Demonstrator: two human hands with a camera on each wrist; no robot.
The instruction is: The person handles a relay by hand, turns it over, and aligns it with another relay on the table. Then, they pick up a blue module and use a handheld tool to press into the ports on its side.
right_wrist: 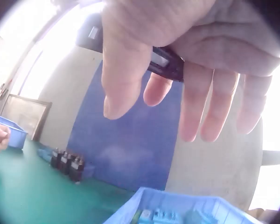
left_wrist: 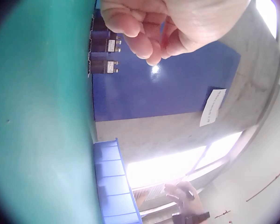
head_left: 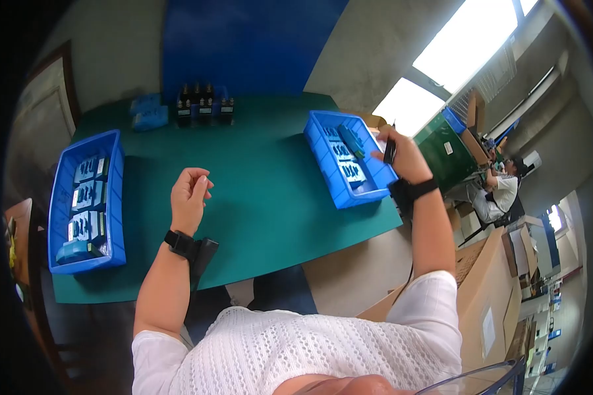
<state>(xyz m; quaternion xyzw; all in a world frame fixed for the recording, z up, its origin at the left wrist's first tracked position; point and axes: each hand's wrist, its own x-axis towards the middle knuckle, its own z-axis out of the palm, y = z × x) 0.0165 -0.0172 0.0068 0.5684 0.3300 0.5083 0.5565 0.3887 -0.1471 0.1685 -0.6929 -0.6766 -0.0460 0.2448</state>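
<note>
My left hand (head_left: 188, 201) is raised over the green table (head_left: 257, 191), fingers loosely curled and holding nothing; the left wrist view shows the same hand (left_wrist: 177, 23) from close by. Above the right-hand blue bin's outer side is my right hand (head_left: 407, 158), with a dark handheld tool (head_left: 390, 151) in it. The right wrist view shows this tool (right_wrist: 168, 65) held between thumb and palm, the other fingers of the hand (right_wrist: 196, 51) extended. Inside the right blue bin (head_left: 324, 166) lie several white-faced parts (head_left: 352, 172) and a blue-wrapped piece (head_left: 351, 140).
On the left stands another blue bin (head_left: 116, 204) with several boxed parts (head_left: 85, 197). Black components (head_left: 205, 108) and blue packets (head_left: 150, 117) sit at the table's back. Cardboard boxes (head_left: 484, 296) are beside me at the right; a seated person (head_left: 504, 191) is farther off.
</note>
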